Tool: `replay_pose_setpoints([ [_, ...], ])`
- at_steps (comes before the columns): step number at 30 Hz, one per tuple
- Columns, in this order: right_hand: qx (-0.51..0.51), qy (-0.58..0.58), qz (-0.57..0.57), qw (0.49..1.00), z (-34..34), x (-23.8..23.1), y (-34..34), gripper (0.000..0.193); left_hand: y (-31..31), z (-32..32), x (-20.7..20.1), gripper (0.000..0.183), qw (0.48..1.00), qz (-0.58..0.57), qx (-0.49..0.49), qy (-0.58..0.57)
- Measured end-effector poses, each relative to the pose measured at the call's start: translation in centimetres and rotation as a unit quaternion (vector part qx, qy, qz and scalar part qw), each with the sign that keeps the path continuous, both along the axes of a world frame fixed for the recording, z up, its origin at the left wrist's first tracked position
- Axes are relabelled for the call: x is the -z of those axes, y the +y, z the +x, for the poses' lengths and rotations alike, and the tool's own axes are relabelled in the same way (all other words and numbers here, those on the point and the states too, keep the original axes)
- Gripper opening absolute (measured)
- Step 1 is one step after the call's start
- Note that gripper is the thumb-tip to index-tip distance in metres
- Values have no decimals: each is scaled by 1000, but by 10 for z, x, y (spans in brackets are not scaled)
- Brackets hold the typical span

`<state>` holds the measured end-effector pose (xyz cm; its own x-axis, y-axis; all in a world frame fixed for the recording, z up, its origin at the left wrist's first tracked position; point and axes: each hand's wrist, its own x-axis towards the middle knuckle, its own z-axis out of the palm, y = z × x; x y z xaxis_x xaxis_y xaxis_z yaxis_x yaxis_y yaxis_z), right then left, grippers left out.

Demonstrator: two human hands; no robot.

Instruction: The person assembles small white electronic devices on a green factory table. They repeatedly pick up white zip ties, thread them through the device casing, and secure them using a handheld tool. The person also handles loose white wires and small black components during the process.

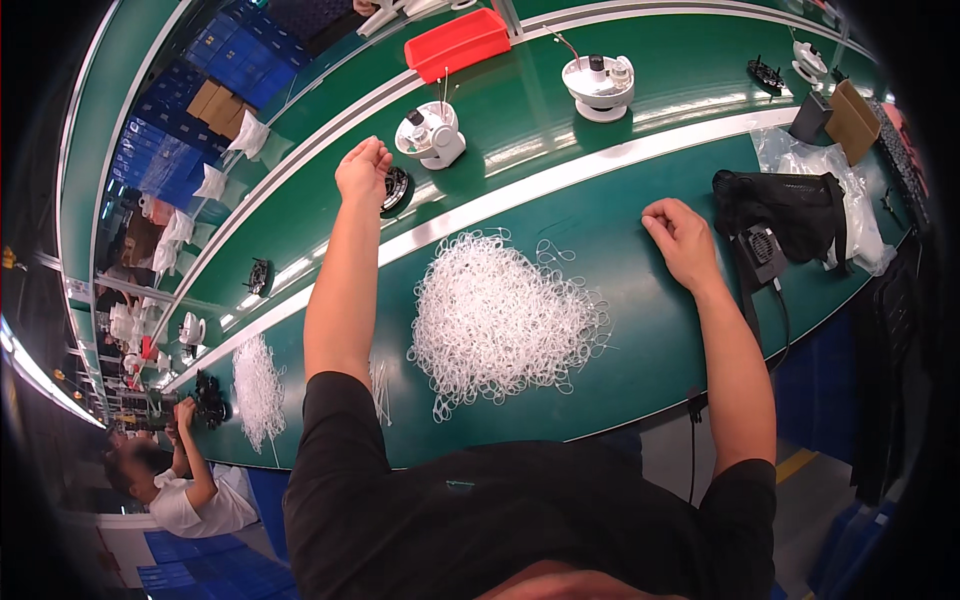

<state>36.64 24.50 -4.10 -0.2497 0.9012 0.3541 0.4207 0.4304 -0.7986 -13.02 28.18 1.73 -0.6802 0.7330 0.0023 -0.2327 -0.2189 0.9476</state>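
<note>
My left hand (pixel 364 170) is raised over the conveyor with its fingers curled together; anything inside them is hidden. Just beside it lies a round black part (pixel 397 192), partly covered by the hand. A white round housing with wires sticking up (pixel 430 136) stands to the right of that hand. Over the right part of the green table is my right hand (pixel 682 243), its fingers bent inward and closed, with nothing visible in them. Between my forearms spreads a large heap of looped white cable ties (pixel 505 325). A few straight white ties (pixel 381 390) lie by my left forearm.
Another white housing (pixel 600 88) and a red tray (pixel 457 45) are farther back. At right lie a black bag (pixel 785 212), a small black device with a cable (pixel 762 254) and clear plastic (pixel 865 225). A co-worker (pixel 205 495) sits far left near a second tie heap (pixel 258 390).
</note>
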Motion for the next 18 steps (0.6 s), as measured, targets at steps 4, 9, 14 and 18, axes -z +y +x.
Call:
replay_pose_setpoints([
  [4,2,-8,-2,1000,0,-2,0,11,21,2,6,12,976,-138,-63,155],
  [9,4,-9,-7,1000,-1,-5,-1,10,43,16,7,13,941,-236,-24,240],
  [14,7,-11,-17,1000,0,-5,-1,10,47,29,-4,15,948,-244,44,200],
  [18,11,-28,-33,999,0,-7,-1,10,45,37,-2,12,925,-255,98,263],
])
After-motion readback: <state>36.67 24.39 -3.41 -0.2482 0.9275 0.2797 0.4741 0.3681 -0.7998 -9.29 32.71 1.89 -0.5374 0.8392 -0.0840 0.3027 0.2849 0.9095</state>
